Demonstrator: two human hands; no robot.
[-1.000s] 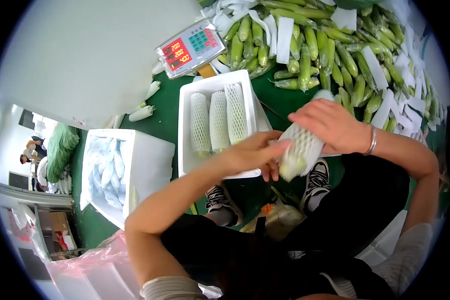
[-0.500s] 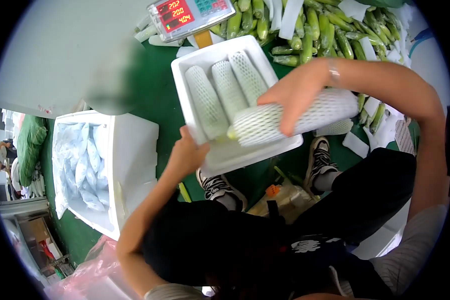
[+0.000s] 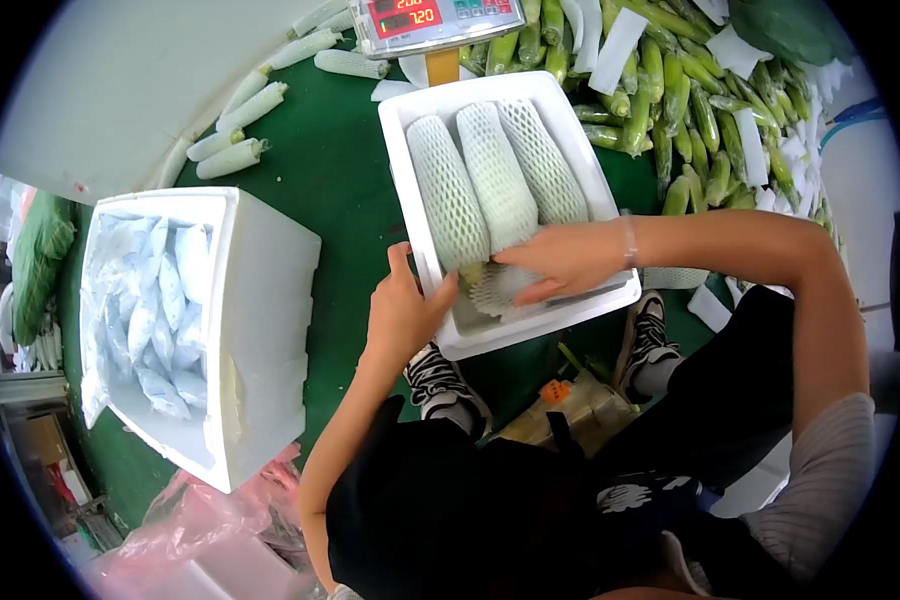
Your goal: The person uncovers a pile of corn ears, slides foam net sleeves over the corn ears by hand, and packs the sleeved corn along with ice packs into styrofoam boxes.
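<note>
A white foam box stands tilted in the middle of the head view. Lengthwise inside it lie three corn ears in white foam nets. My left hand grips the box's near left rim, thumb towards the inside. At the near end of the box, my right hand is closed over another foam-netted ear of corn, laid crosswise. The hand and wrist hide much of that ear.
A digital scale display stands behind the box. Unwrapped green corn is heaped at the back right. Netted ears lie on the green floor at the left. A large foam box holds bluish-white wrapped packs. Pink plastic lies near it.
My right hand has lowered the netted corn ear from above the box into its near end. My left hand stays on the rim. The view has shifted, and the display's numbers differ.
</note>
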